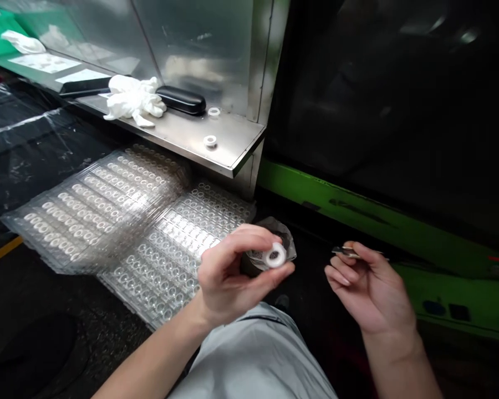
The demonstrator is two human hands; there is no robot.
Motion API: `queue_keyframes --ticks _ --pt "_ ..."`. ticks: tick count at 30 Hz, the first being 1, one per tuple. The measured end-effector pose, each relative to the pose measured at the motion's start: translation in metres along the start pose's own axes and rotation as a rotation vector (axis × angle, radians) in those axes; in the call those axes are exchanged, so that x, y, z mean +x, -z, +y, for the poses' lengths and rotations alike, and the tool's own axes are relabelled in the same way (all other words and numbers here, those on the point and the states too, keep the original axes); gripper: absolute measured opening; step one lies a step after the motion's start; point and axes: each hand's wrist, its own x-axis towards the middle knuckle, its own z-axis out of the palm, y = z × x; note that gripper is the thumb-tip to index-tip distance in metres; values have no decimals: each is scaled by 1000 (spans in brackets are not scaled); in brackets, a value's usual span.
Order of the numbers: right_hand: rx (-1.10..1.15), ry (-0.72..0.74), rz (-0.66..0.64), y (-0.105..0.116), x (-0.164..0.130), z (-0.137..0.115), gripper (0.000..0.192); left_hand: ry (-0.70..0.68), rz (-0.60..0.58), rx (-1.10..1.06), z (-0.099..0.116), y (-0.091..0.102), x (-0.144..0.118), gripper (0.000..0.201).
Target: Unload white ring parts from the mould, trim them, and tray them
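Note:
Between thumb and fingertips, my left hand (239,277) pinches a small white plastic ring (275,255), its hole turned towards me. Off to the right, my right hand (370,288) is closed on a slim dark tool (344,251) with a metallic shine; its exact kind is too small to make out. A gap separates the tool from the ring. Below and behind the ring, partly hidden by my left hand, a crumpled clear plastic bag (283,228) shows. Two similar pieces, a thin white ring (214,112) and a thicker white ring (210,141), lie on the metal shelf (241,133).
Left of my hands are a stack of clear trays filled with white rings (83,205) and clear moulded trays (166,266). White gloves (135,100) and a black case (182,100) rest on the shelf. A green machine frame (336,202) runs along the right.

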Motion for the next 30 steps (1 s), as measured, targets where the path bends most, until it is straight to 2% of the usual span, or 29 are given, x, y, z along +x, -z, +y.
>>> queue_keyframes --ticks 5,8,14,17,21,25,27,30 --pt "37 -4 75 25 5 -15 30 -35 -82 -12 27 -32 15 50" --pt "27 9 57 39 11 -29 29 -32 -108 1 37 -55 19 51" --pt "-81 87 -45 70 26 -59 21 -49 -102 81 34 -97 19 50" --pt "-126 125 -208 77 28 -74 20 -44 -82 83 28 -112 14 49" --pt "-17 56 -601 69 26 -88 48 88 -29 3 21 -131 5 52" --pt "56 11 -946 53 28 -90 53 178 53 -49 15 -150 -1 48" --pt "74 26 -1027 47 30 -89 51 213 109 -65 13 -157 -4 45" --pt "49 53 -1063 43 34 -89 49 270 186 -90 11 -164 -7 44"
